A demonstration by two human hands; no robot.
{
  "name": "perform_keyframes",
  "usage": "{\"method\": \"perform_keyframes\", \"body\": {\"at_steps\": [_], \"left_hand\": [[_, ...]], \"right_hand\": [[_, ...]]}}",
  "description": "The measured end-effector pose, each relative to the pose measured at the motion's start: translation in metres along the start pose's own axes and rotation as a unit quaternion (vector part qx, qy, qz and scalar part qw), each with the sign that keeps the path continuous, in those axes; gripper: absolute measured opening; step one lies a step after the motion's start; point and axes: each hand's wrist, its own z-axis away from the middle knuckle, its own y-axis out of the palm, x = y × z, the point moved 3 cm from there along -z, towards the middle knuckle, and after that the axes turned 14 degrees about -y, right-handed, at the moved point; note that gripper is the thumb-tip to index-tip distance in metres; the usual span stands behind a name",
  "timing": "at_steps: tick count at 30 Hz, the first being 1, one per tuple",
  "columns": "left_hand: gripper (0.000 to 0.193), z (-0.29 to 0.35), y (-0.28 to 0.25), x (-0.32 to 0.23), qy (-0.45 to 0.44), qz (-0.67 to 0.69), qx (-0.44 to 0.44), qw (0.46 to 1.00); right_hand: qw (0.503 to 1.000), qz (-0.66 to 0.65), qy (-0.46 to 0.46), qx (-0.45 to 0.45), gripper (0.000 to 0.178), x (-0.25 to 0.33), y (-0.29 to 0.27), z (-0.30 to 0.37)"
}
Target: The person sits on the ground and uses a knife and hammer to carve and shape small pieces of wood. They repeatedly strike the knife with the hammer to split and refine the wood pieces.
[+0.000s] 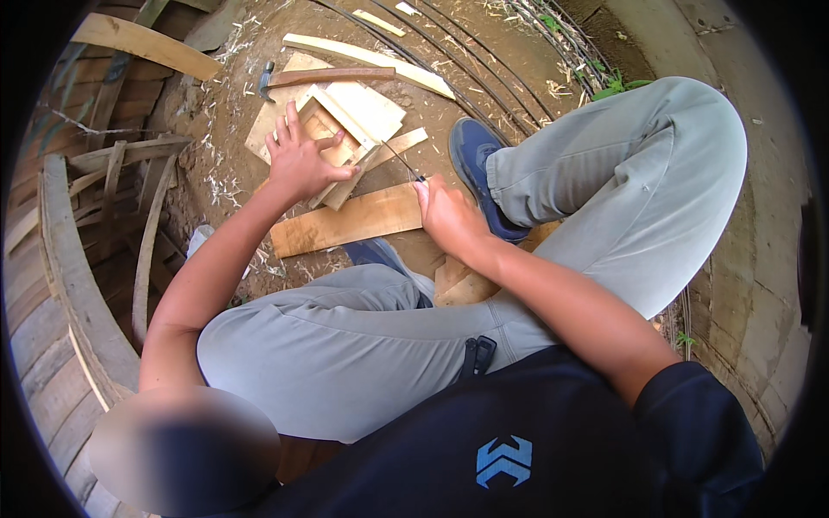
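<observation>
A small open wooden box (370, 129) with pale walls sits on flat boards on the ground. My left hand (302, 166) grips it, fingers spread across its near left wall and opening. Closed around a screwdriver (401, 158) is my right hand (449, 216), just right of the box. The tool's thin dark shaft points up-left, and its tip meets the box's right corner or lies very near it; its handle is mostly hidden in my fist. Beyond the box, a claw hammer (332, 76) with a brown wooden handle lies on the boards.
A flat plank (345, 226) lies between my feet and the box. A curved pale strip of wood (371, 62) and dark cables (471, 52) are farther off. Bent wooden frame pieces (73, 276) stand at the left. Shavings litter the dirt, and a concrete edge (734, 129) runs along the right.
</observation>
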Motion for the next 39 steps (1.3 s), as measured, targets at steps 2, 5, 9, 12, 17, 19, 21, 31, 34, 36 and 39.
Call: {"method": "perform_keyframes", "body": {"at_steps": [2, 5, 9, 12, 17, 19, 21, 31, 34, 36, 39], "left_hand": [[0.082, -0.002, -0.004, -0.004, 0.007, 0.008, -0.004, 1.000], [0.081, -0.003, 0.004, 0.003, 0.016, 0.023, -0.019, 0.999], [0.077, -0.001, 0.008, 0.007, 0.032, 0.053, -0.070, 0.996], [0.082, 0.000, 0.004, 0.010, 0.053, 0.104, -0.111, 0.987], [0.088, 0.005, 0.003, 0.023, 0.081, 0.150, -0.126, 0.977], [0.086, 0.008, 0.004, 0.024, 0.091, 0.158, -0.134, 0.974], [0.084, 0.011, 0.005, 0.028, 0.081, 0.169, -0.136, 0.973], [0.078, 0.022, 0.012, 0.060, 0.019, 0.184, -0.118, 0.976], [0.077, 0.019, 0.013, 0.066, 0.011, 0.186, -0.110, 0.976], [0.077, 0.020, 0.009, 0.070, 0.006, 0.191, -0.096, 0.977], [0.076, 0.020, 0.007, 0.076, -0.011, 0.194, -0.101, 0.976]], "right_hand": [[0.998, -0.010, 0.043, 0.033, 0.048, -0.041, 0.018, 0.013], [0.998, 0.001, 0.060, 0.022, 0.047, -0.016, 0.013, 0.023], [0.990, -0.049, -0.028, -0.130, 0.050, 0.026, -0.038, 0.009], [0.959, -0.187, 0.028, -0.211, 0.045, -0.005, -0.049, -0.024], [0.865, -0.416, 0.188, -0.208, 0.044, 0.010, -0.046, -0.042], [0.857, -0.410, 0.193, -0.245, 0.050, -0.005, -0.035, -0.050], [0.874, -0.360, 0.179, -0.272, 0.043, -0.017, -0.022, -0.056], [0.882, -0.384, 0.178, -0.207, 0.015, 0.003, 0.000, -0.044], [0.889, -0.378, 0.154, -0.208, 0.014, 0.010, 0.003, -0.038], [0.884, -0.397, 0.146, -0.200, 0.013, 0.013, 0.004, -0.033], [0.884, -0.397, 0.144, -0.200, 0.013, 0.017, 0.008, -0.032]]}}
